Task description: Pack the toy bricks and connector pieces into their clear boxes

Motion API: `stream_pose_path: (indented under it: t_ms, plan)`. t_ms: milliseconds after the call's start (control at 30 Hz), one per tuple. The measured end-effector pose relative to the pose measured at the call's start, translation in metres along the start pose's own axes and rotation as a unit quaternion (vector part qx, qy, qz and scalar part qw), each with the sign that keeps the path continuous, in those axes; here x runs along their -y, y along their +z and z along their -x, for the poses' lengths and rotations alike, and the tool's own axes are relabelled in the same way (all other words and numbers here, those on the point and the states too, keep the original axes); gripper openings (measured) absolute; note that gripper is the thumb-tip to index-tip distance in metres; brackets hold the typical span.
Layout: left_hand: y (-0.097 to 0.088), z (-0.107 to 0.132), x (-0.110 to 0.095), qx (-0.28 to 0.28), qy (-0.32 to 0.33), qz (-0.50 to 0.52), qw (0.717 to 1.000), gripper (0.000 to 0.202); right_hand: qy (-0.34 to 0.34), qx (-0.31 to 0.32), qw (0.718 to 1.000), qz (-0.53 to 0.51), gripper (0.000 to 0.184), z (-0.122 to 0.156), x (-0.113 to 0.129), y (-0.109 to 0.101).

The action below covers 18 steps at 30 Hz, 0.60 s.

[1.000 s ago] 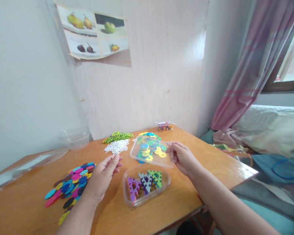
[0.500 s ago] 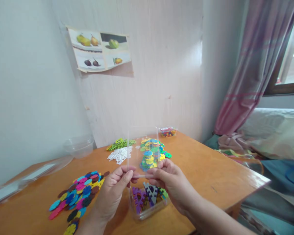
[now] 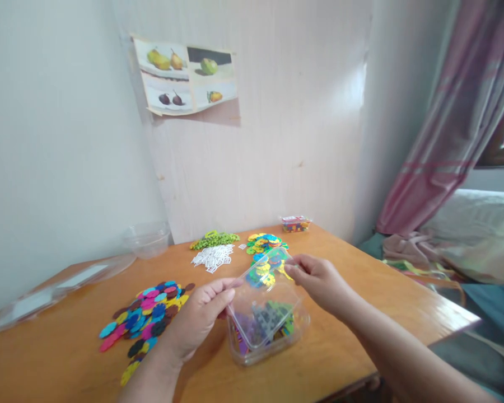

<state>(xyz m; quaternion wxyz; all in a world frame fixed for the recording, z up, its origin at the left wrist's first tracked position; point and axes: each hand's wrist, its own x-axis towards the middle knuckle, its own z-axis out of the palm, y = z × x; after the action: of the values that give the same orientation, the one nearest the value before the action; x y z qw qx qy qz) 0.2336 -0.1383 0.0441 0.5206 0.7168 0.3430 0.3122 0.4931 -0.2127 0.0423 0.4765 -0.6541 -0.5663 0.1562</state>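
A clear plastic lid (image 3: 264, 296) hangs tilted just above a clear plastic box (image 3: 273, 344) that holds several coloured triangle pieces. My left hand (image 3: 201, 319) pinches the lid's near left edge. My right hand (image 3: 319, 280) pinches its far right corner. The box stands on the orange wooden table (image 3: 361, 313), close to the front edge.
Flat coloured discs (image 3: 145, 319) lie left of the box. Behind it lie white pieces (image 3: 213, 257), green pieces (image 3: 214, 239) and a mixed coloured pile (image 3: 264, 243). A small box of bits (image 3: 294, 223) and a clear bowl (image 3: 147, 239) stand by the wall. A bed is on the right.
The lid, held upright between both hands half a second ago, has tipped down over the box. One second ago only my right hand held it, further back.
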Motion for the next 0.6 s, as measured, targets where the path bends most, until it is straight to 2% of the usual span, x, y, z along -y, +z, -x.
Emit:
stream_pose_path:
  t_ms: [100, 200, 300, 400, 600]
  plan:
    - [-0.001, -0.003, 0.003, -0.015, 0.004, -0.01, 1.0, 0.042, 0.036, 0.007, 0.998, -0.041, 0.037, 0.011, -0.005, 0.009]
    - [-0.005, -0.008, 0.01, -0.07, 0.007, -0.054, 0.996, 0.038, 0.092, 0.017, 0.991, -0.091, 0.048, 0.019, -0.014, 0.018]
    - [-0.008, -0.011, 0.016, -0.1, -0.013, -0.097, 0.99, 0.038, 0.11, 0.03, 0.991, -0.07, 0.057, 0.024, -0.027, 0.024]
    - [-0.011, -0.012, 0.018, -0.083, -0.044, -0.109, 0.99, 0.037, 0.098, 0.038, 0.994, -0.029, 0.057, 0.026, -0.038, 0.025]
    - [-0.017, -0.011, 0.024, 0.003, -0.073, -0.097, 0.993, 0.035, 0.087, 0.038, 0.994, 0.05, 0.055, 0.027, -0.045, 0.023]
